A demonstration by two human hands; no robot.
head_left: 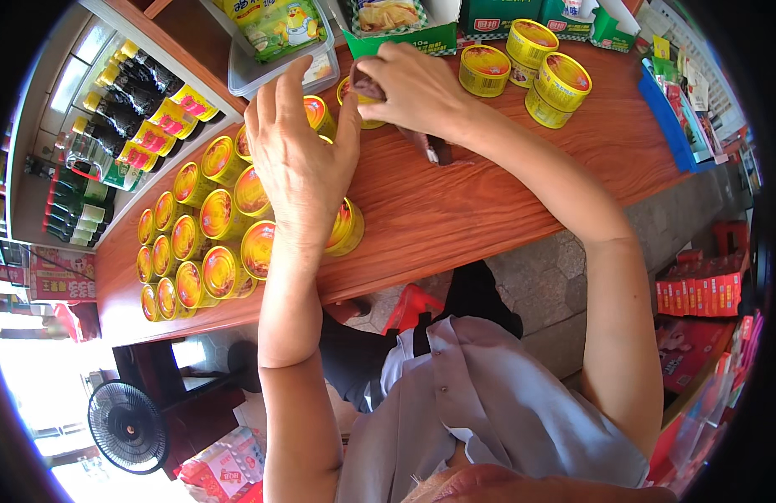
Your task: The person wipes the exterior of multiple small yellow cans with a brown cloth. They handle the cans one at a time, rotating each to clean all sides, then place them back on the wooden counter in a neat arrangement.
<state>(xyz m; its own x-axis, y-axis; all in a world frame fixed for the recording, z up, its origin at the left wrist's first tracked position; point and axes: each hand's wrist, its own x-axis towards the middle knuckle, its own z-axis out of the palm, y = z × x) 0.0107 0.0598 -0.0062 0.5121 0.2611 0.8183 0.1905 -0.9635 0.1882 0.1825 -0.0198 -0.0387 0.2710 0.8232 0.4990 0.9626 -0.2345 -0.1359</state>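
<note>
My right hand (417, 88) is closed on a dark brown cloth (420, 144), whose loose end hangs over the wooden tabletop. The cloth and fingers partly cover a yellow round can (344, 90) at the table's far side; whether they press on it I cannot tell. My left hand (300, 155) is open, fingers stretched and thumb apart, over the right end of rows of yellow cans (218, 214). It hides some of those cans. One can (346, 228) shows just right of my left wrist.
Several more yellow cans (564, 80) stand at the far right, some stacked. Behind are a clear plastic tub (321, 71) with a yellow-green packet and a green carton (404, 39). Dark bottles (136, 113) fill the left shelf; a blue tray (669, 117) sits at the right edge.
</note>
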